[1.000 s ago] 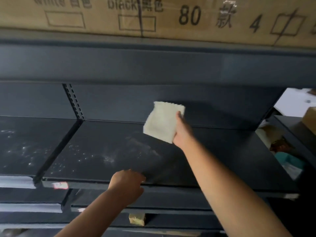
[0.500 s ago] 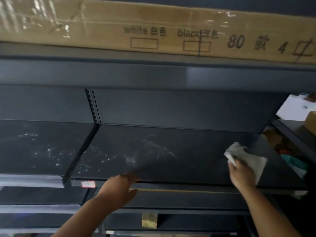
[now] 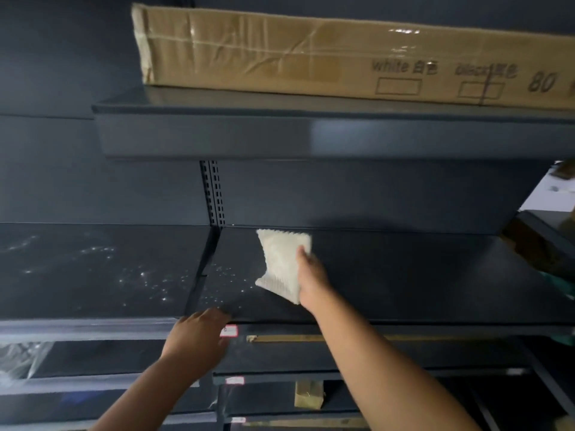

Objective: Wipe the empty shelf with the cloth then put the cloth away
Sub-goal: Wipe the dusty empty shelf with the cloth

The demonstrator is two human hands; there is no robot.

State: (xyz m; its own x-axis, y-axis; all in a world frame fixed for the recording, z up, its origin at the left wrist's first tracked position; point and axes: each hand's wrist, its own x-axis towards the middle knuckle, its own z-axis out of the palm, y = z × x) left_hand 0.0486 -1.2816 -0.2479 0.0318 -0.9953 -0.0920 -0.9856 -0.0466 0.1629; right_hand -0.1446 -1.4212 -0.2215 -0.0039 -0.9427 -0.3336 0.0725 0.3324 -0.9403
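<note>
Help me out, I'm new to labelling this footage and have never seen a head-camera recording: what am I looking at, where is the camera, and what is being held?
There is no machine here. A person wears a wide-angle camera on the head, so you look forward and down along their own bare arms. The right hand holds a pale folded cloth against a dark metal shelf. The left hand rests on the shelf's front edge, near a small price tag; it holds nothing that I can see. Whitish dust specks lie on the shelf to the left of the cloth. On the shelf above lies a long cardboard box printed "white" and "black". Lower shelves show below, too dim to describe well.
</note>
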